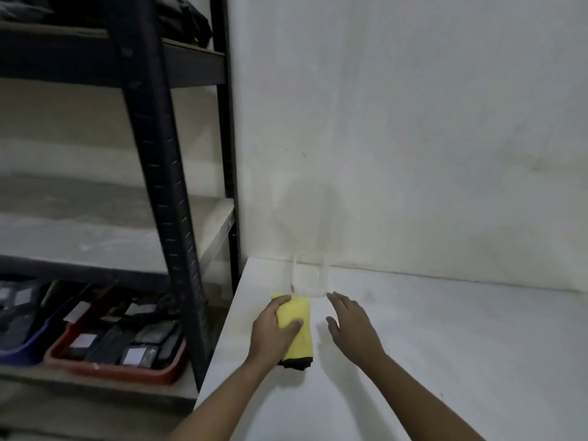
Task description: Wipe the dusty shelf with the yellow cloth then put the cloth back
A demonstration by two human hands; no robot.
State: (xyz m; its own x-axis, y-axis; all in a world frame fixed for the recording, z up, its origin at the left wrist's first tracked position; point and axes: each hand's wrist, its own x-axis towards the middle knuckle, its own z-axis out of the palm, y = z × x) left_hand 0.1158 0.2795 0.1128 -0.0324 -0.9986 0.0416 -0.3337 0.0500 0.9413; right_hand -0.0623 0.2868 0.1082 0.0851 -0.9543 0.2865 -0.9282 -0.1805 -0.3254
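Observation:
A folded yellow cloth [300, 340] with a dark edge lies on the white table [445, 345] near its left side. My left hand [272, 329] is wrapped around the cloth, fingers over the top and thumb across its right side. Just to the right, my right hand [351, 323] hovers above the table with fingers spread, holding nothing. The dusty shelf [95, 230] is the pale middle board of the black metal rack [159, 173] on the left; it is bare and streaked with dust.
A clear plastic container [309, 278] stands on the table by the wall, just beyond the cloth. On the rack's lower board sit a red tray [114, 367] and a blue tray [19, 348] of dark items. Dark clothing lies on the top board.

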